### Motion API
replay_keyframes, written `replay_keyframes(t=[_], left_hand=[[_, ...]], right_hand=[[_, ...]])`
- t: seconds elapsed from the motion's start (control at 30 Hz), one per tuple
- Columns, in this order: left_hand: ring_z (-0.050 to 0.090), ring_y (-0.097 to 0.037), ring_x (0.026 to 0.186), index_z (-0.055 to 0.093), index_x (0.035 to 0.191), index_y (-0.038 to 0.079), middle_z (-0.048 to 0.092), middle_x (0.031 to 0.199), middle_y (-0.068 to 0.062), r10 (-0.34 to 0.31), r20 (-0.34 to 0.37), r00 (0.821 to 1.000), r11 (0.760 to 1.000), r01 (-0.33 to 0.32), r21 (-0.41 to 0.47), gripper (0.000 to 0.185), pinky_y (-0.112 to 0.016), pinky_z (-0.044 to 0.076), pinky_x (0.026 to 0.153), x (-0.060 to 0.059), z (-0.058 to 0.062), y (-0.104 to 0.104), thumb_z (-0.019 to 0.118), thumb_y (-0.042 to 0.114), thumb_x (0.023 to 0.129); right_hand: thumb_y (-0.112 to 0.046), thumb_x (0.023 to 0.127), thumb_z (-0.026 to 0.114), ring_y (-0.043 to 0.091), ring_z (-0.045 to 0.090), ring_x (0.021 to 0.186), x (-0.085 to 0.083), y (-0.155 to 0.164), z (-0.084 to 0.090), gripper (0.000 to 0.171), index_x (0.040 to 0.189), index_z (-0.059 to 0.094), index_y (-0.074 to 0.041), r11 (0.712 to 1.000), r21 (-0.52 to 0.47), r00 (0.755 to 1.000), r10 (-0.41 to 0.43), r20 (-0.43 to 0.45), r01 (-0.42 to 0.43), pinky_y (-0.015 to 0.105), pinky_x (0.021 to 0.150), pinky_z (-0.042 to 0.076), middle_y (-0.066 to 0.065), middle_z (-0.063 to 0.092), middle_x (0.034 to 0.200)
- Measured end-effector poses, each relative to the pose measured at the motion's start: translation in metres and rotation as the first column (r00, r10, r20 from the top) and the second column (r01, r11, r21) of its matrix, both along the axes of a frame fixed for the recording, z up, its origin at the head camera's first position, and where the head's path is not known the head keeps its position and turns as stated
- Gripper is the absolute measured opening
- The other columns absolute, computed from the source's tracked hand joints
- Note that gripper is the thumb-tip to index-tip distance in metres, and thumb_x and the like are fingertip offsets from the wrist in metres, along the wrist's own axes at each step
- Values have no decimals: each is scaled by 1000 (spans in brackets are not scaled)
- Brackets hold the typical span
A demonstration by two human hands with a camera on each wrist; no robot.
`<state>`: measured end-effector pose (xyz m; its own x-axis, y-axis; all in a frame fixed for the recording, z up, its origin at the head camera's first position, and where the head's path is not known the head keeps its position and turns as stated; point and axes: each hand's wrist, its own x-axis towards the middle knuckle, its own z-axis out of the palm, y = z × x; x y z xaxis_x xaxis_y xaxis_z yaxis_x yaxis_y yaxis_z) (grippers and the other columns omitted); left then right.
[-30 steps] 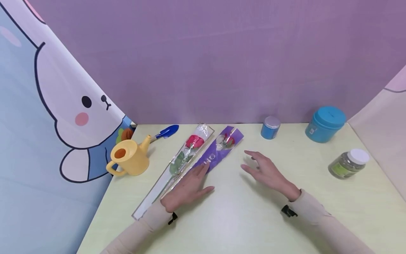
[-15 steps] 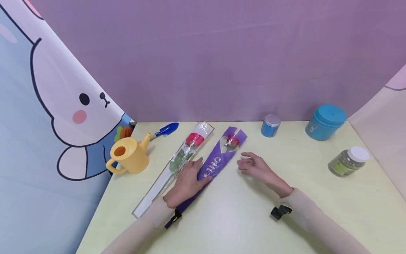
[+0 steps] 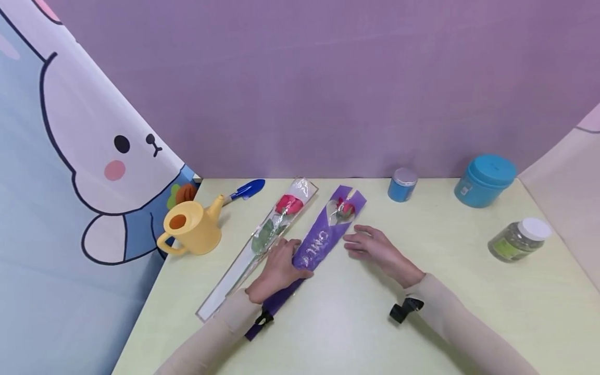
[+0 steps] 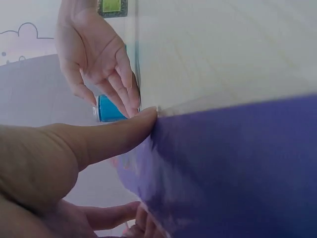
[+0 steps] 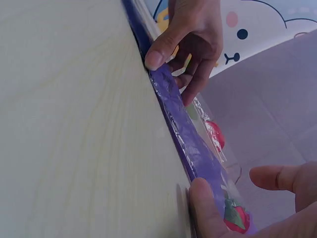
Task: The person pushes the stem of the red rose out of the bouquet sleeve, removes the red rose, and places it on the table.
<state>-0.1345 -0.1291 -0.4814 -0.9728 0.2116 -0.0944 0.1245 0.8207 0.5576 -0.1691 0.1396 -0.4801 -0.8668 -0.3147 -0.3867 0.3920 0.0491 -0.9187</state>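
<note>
A rose in a purple wrapper (image 3: pixel 315 249) lies slantwise on the table, its red bloom showing through a heart-shaped window. My left hand (image 3: pixel 279 265) holds it across the lower part, thumb on the near edge and fingers at the opposite edge. In the right wrist view, that thumb and those fingers straddle the purple wrapper (image 5: pixel 181 119). My right hand (image 3: pixel 377 250) is beside the wrapper's upper right side, fingers loosely extended, holding nothing. To the left of the purple one lies a second rose in a clear sleeve (image 3: pixel 264 237), partly covered by my left hand.
At the left stand a yellow watering can (image 3: pixel 192 229) and a blue hand trowel (image 3: pixel 248 189). Toward the back right are a small blue jar with a pale lid (image 3: pixel 402 185), a larger blue tub (image 3: pixel 485 180) and a clear jar with a white lid (image 3: pixel 517 239).
The purple-wrapped rose has come away from the clear-sleeved one, slightly to the right. My left hand has moved from lying over it to holding its edges. My right hand has shifted left toward it.
</note>
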Motion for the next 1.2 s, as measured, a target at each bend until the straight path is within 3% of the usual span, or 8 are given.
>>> replay_keyframes(t=[0.23, 0.4, 0.5, 0.63, 0.73, 0.93, 1.2], left_hand=[[60, -23, 93, 50, 135, 11, 64, 108, -10, -17, 91, 996, 991, 4, 135, 79, -36, 52, 77, -1, 0, 2, 96, 28, 73], [66, -22, 91, 47, 132, 12, 72, 107, -12, -78, 89, 993, 966, 54, 252, 78, -35, 54, 75, 3, 1, 5, 96, 26, 73], [68, -19, 90, 46, 131, 12, 75, 108, -15, -116, 92, 989, 934, 77, 349, 77, -33, 55, 77, 6, 1, 11, 95, 22, 74], [70, -16, 86, 44, 135, 12, 76, 110, -18, -160, 137, 978, 877, 77, 475, 76, -30, 57, 75, 9, 3, 20, 93, 16, 77], [73, -16, 88, 43, 138, 12, 76, 114, -20, -194, 160, 968, 837, 78, 542, 76, -29, 59, 74, 12, 3, 27, 92, 15, 79], [75, -22, 97, 42, 145, 19, 73, 121, -20, -248, 195, 949, 782, 77, 619, 72, -29, 60, 75, 19, 2, 38, 85, 17, 87], [74, -17, 85, 42, 148, 18, 75, 117, -21, -268, 160, 950, 738, 95, 669, 72, -25, 60, 71, 25, 2, 44, 79, 3, 89]], right_hand=[[-16, 105, 58, 29, 65, 126, 1, 5, -2, 73, 160, 17, 11, 1000, -7, 1000, -24, 0, 24, 32, 101, 58, 35, 48, 153], [-20, 104, 61, 22, 66, 123, 6, 10, 3, 74, 160, 23, 9, 998, 9, 997, -70, -18, 70, 29, 98, 59, 33, 50, 152], [-24, 104, 64, 15, 68, 113, 8, 13, 6, 75, 160, 27, 8, 994, 22, 994, -111, -21, 111, 26, 95, 60, 26, 60, 142], [-26, 103, 67, 7, 67, 98, 11, 18, 10, 71, 157, 34, 7, 988, 0, 988, -153, -19, 153, 23, 90, 60, -1, 70, 114], [-25, 102, 68, 5, 65, 89, 14, 22, 12, 65, 152, 42, 6, 983, -30, 983, -182, -12, 181, 23, 87, 60, -11, 70, 97], [-28, 101, 69, 4, 70, 93, 17, 29, 15, 64, 152, 43, 0, 979, -33, 979, -201, -38, 199, 24, 89, 59, -16, 73, 102], [-22, 103, 66, 3, 74, 100, 20, 32, 19, 64, 157, 37, -2, 975, -123, 975, -199, -98, 187, 27, 95, 59, -18, 78, 105]])
